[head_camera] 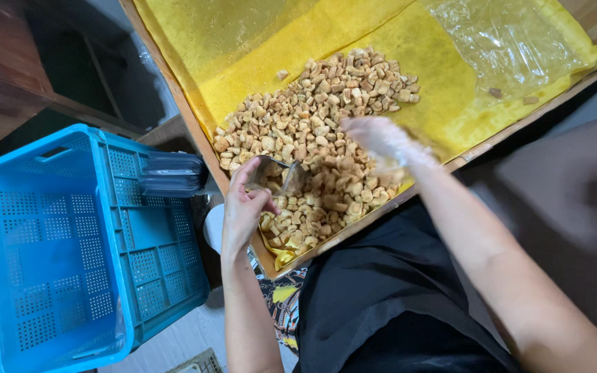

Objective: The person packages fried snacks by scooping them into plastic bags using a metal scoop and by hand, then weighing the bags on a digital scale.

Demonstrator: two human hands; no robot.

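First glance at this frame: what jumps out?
The heap of small tan snack pieces on a yellow sheet fills the upper middle of the tray. The left hand holds a small clear container at the heap's near edge, while the gloved right hand, blurred, is over the pieces. A big blue perforated crate sits low at left.

Head cam only, looks steeply down, close over tray (195, 124) edge & blue crate (57, 249).
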